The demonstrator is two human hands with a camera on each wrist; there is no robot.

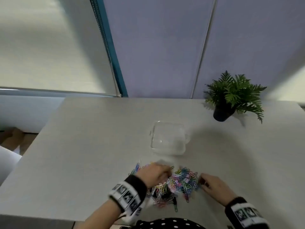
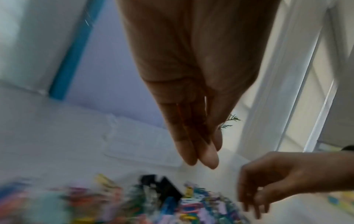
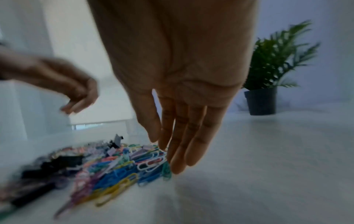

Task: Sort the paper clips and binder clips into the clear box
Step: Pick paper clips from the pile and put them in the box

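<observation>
A heap of coloured paper clips (image 1: pixel 183 180) mixed with black binder clips (image 1: pixel 165 195) lies near the table's front edge. The clear box (image 1: pixel 168 140) stands behind it, open-topped, and looks to hold nothing. My left hand (image 1: pixel 165 171) hovers over the heap's left part, and in the left wrist view this left hand (image 2: pixel 206 156) has straight fingers held together with nothing in them. My right hand (image 1: pixel 202 179) is at the heap's right edge. In the right wrist view its straight fingers (image 3: pixel 178 165) touch the outer paper clips (image 3: pixel 122 171).
A potted fern (image 1: pixel 231 98) stands at the back right of the white table (image 1: pixel 92 139). A few stray clips (image 1: pixel 175 208) lie close to the front edge. A window blind and a wall panel rise behind the table.
</observation>
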